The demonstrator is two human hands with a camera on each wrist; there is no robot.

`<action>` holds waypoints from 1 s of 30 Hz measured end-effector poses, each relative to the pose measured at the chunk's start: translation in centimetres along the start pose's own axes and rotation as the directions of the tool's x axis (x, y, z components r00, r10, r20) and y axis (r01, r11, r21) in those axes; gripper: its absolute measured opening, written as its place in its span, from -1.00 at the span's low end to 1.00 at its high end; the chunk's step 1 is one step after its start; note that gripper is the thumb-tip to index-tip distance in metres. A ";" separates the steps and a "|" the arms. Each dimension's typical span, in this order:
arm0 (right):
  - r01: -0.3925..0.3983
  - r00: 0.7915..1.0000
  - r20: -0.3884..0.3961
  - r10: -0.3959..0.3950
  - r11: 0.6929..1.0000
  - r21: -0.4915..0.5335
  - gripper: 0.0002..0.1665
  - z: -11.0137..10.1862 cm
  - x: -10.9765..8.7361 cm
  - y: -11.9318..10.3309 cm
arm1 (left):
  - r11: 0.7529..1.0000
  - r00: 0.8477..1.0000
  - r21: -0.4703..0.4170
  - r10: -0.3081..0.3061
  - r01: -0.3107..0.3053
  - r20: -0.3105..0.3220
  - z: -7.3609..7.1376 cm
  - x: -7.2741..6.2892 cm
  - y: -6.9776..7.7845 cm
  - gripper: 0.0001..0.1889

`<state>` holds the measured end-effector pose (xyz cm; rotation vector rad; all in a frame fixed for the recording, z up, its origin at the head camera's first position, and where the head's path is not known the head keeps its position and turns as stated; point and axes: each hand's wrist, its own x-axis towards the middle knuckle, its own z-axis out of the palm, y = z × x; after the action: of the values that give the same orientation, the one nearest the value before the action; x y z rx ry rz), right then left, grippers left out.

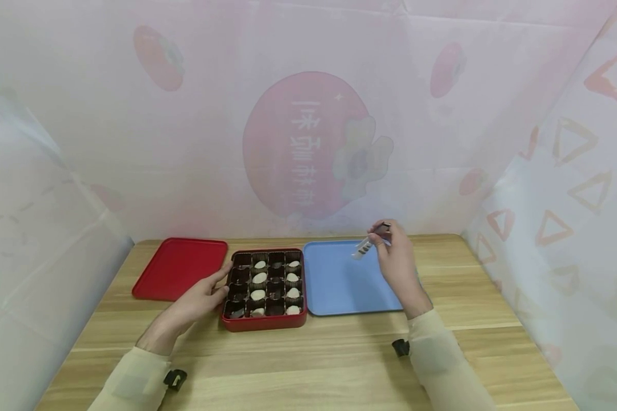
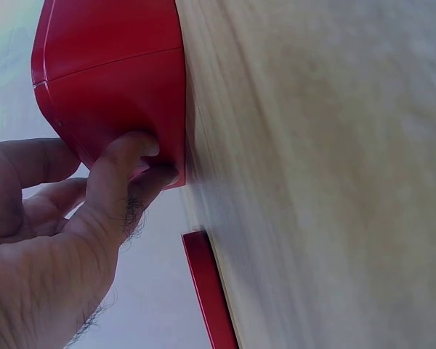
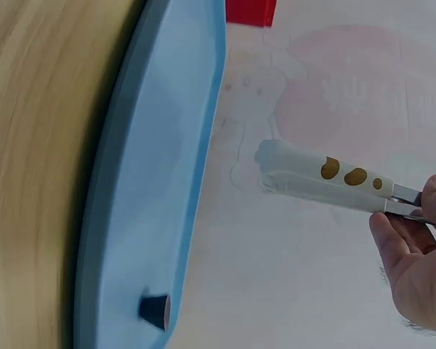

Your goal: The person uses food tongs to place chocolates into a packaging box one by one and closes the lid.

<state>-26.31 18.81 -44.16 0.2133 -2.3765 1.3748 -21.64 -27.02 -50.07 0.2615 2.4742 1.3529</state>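
My right hand (image 1: 397, 257) holds a pair of small tongs (image 3: 327, 178) by the metal end, above the blue tray (image 1: 334, 285). Their pale tips with brown spots lie close together, and nothing shows between them. With its fingertips, my left hand (image 1: 197, 299) touches the left side of a red box (image 1: 264, 324). Inside the box a dark divided insert carries several white chocolates (image 1: 259, 278), with dark compartments beside them. The left wrist view shows thumb and fingers against the box's outer wall (image 2: 116, 94); the box's contents are hidden there.
A red lid (image 1: 185, 268) lies left of the box. In the right wrist view a small dark cup-shaped piece (image 3: 155, 311) sits on the tray near its edge. Behind the wooden table (image 1: 267, 371) hangs a printed cloth wall (image 1: 211, 142), with more cloth at both sides.
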 end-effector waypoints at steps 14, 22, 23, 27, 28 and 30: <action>-0.108 0.994 -0.047 0.103 0.987 -0.118 -0.76 -4.9 -0.1 3.2 | 1.000 1.000 0.003 0.001 -0.001 0.001 0.0 -0.1 0.2 -0.22; -0.096 0.995 -0.042 0.090 0.975 -0.198 -0.80 -6.1 -0.7 3.9 | 0.999 1.000 0.030 -0.013 0.013 -0.009 0.0 0.0 0.2 -0.22; -0.090 0.996 -0.040 0.083 0.975 -0.205 -0.81 -6.1 -0.8 4.0 | 0.999 1.000 0.034 -0.013 0.013 -0.010 0.0 0.0 0.2 -0.22; -0.065 0.998 -0.034 0.059 0.971 -0.230 -0.85 -6.1 -1.0 4.4 | 1.000 1.000 0.021 -0.009 0.009 -0.009 0.0 0.0 0.2 -0.22; -0.060 0.998 -0.030 0.055 0.970 -0.236 -0.85 -6.1 -1.0 4.6 | 1.000 1.000 0.025 -0.003 0.004 -0.012 0.0 0.0 0.1 -0.22; -0.055 0.998 -0.028 0.049 0.969 -0.241 -0.87 -6.0 -1.0 4.9 | 1.000 1.000 0.005 -0.003 0.003 -0.010 0.0 -0.1 0.1 -0.22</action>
<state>-25.42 26.36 -45.81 0.0687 -2.5197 1.0888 -21.58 -26.96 -49.97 0.2529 2.4856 1.3500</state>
